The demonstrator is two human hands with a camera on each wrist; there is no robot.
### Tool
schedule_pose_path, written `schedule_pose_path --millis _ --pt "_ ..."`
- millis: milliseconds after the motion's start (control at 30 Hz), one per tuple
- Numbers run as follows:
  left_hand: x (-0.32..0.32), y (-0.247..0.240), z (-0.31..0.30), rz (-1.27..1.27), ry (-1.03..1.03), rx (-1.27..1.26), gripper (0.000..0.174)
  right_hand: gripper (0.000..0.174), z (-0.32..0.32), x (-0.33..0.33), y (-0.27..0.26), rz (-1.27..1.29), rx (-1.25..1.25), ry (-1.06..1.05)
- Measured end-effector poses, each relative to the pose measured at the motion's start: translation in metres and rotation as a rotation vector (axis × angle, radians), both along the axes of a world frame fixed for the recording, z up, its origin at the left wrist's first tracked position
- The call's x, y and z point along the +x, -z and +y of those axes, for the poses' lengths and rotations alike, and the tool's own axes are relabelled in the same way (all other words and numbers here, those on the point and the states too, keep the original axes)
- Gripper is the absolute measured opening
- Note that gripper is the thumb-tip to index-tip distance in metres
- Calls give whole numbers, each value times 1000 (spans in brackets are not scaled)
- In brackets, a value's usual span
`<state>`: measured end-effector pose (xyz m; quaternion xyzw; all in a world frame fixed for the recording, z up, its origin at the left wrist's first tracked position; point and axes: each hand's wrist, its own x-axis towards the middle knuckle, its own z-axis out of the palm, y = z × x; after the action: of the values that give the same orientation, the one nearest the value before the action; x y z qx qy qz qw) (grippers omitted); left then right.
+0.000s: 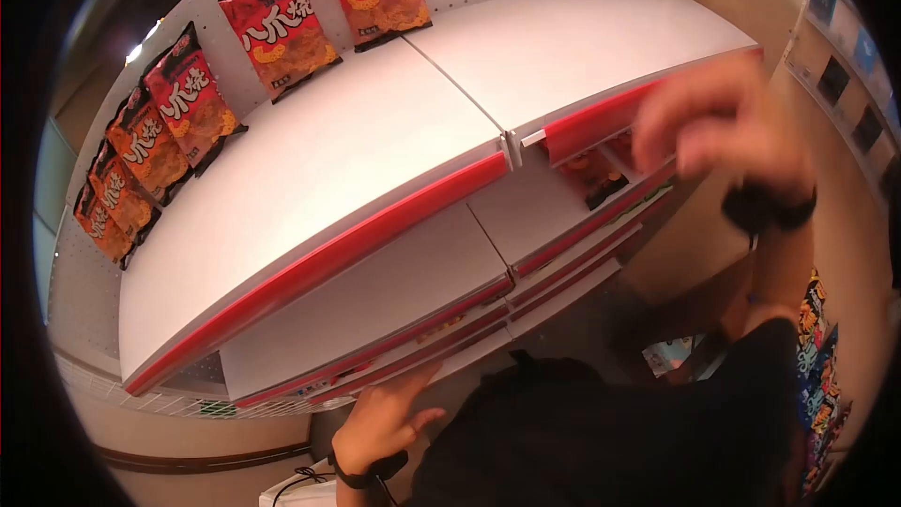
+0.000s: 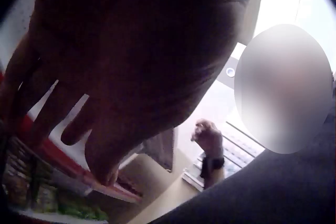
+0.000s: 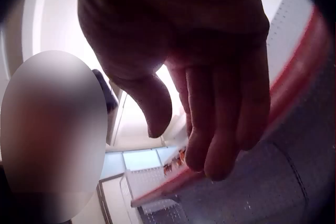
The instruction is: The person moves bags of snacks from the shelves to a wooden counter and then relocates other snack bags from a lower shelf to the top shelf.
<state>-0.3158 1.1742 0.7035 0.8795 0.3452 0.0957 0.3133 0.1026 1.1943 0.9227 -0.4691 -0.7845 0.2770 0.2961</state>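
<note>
In the head view my right hand (image 1: 718, 127) is raised in front of the red shelf edge (image 1: 601, 122), blurred, its fingers bent loosely. The right wrist view shows that hand (image 3: 205, 82) with fingers hanging down, thumb apart and nothing held. My left hand (image 1: 383, 424) is low by the front edges of the lower shelves, fingers extended and empty. Its dark underside fills much of the left wrist view, fingers (image 2: 73, 124) spread. Below the right part of the top shelf (image 1: 582, 56), a dark-red snack bag (image 1: 593, 178) lies near my right hand, partly covered.
Several red and orange snack bags (image 1: 282, 28) stand along the perforated back panel of the top shelf. Lower shelves (image 1: 375, 319) with red edge strips sit beneath it. At far right hang more colourful packets (image 1: 818, 376). A white wire rack (image 1: 282, 404) borders the lower left.
</note>
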Motion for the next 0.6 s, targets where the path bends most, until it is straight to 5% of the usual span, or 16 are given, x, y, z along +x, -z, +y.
schedule_pose_path --millis 100,233,433,500,600 --pt "1 25 7 95 -96 -79 59 19 -24 -7 76 -138 -29 49" --pt "9 28 17 114 -15 -15 59 18 19 12 157 -363 157 479" --pt "38 17 30 -13 81 165 63 58 123 86 236 -563 245 683" --pt "38 22 29 -28 102 171 62 81 139 88 251 -765 83 750" --pt "34 27 22 15 72 88 62 92 143 85 253 -791 6 729"
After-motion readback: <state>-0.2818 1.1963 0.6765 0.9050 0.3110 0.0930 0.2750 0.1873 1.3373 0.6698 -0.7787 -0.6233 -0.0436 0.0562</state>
